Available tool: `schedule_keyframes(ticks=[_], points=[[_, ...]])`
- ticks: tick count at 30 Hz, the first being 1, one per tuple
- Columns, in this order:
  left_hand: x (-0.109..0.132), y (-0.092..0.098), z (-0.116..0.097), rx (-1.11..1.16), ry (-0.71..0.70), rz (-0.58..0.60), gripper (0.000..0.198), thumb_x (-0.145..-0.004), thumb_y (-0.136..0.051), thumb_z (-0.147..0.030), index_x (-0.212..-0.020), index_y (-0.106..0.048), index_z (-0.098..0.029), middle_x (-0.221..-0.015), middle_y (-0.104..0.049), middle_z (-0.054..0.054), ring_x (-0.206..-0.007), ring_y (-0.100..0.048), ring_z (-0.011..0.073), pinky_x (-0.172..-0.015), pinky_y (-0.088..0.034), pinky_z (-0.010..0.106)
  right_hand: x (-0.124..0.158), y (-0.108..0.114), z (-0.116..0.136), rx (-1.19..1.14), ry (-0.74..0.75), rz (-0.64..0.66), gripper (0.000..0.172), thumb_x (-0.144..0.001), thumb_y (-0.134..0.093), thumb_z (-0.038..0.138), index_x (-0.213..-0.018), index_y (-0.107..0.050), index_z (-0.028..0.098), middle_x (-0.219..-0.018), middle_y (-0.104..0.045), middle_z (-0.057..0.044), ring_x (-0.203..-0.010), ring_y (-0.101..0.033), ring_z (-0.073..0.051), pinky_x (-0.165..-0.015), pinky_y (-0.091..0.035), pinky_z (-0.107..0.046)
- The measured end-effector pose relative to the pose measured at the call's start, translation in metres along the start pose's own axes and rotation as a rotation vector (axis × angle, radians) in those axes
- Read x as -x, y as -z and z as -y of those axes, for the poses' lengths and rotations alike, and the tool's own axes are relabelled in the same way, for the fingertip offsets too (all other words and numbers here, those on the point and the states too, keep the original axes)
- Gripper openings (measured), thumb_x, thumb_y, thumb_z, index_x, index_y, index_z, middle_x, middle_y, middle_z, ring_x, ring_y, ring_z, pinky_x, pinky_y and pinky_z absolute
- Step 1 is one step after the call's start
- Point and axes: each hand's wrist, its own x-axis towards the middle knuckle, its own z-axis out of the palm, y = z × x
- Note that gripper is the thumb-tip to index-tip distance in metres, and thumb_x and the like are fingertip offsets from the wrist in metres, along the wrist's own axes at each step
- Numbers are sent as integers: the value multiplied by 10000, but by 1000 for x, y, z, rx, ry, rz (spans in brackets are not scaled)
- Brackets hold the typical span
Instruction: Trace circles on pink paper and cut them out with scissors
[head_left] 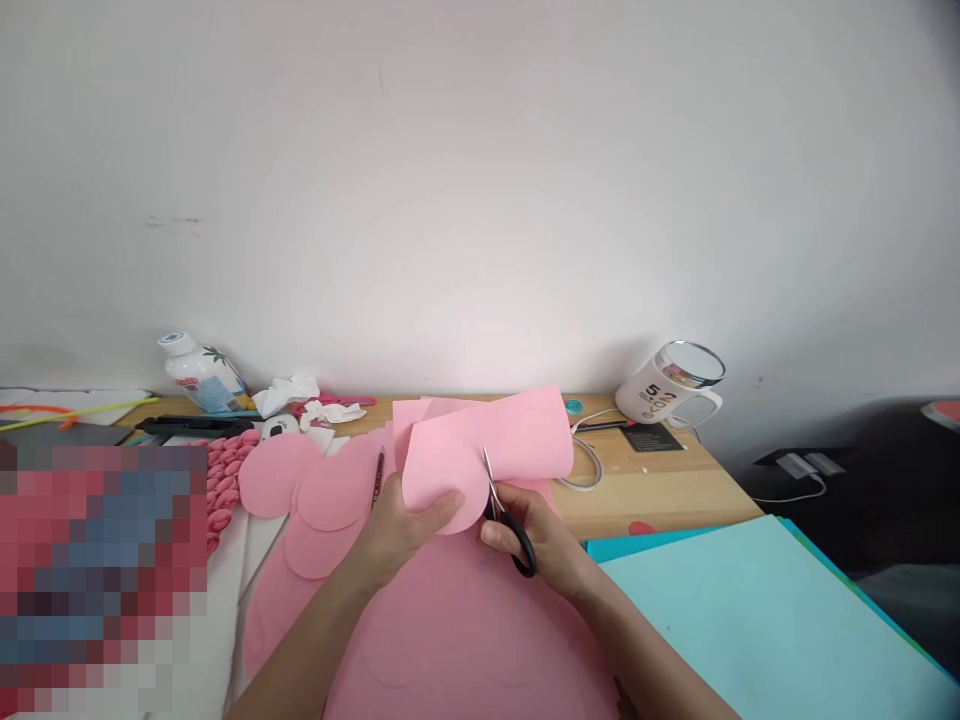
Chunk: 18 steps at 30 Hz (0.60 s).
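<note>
My left hand (409, 525) pinches a curled sheet of pink paper (517, 435), thumb on top near its rounded lower edge. Black-handled scissors (517, 541) are in my right hand (544, 535), fingers closed around the handles. Their blades stand apart at the paper, beside the rounded part. Several cut pink paper circles (326, 492) lie overlapping to the left of my hands. Below the held sheet spreads more pink paper (480, 640), with faint curved outlines on it. A dark pen (379, 475) rests on the pink paper just left of my left hand.
A white mug (649, 390) stands back right beside a cable (592, 470) and a black card (652, 438). Light-blue sheets (757, 610) are stacked at right. Back left are a white bottle (202, 375), crumpled tissues (289, 393) and a pink braided item (225, 480). A wall (480, 200) rises behind.
</note>
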Motion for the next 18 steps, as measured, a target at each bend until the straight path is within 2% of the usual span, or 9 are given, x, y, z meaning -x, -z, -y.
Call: schedule_keyframes(ticks=[10,18], points=[[0,1,-1,-1,14,-16,398,-714,-647,-378,-1039,-646,-148,-949,-697,93,-964,-597,282,-812,-488,369,0,0,-2,-21,-25,-8,369,-741,-628,502,-682,-448,185,-607,-333,49,-554,-262,-96,-496,-210,-234],[-1,2,4,20,7,-30,383,-722,-643,-371,-1019,-646,-130,-958,-690,103,-956,-598,277,-809,-489,370,0,-1,0,11,-31,-26,354,-755,-611,499,-677,-481,180,-578,-382,40,-540,-337,-102,-495,-277,-236]])
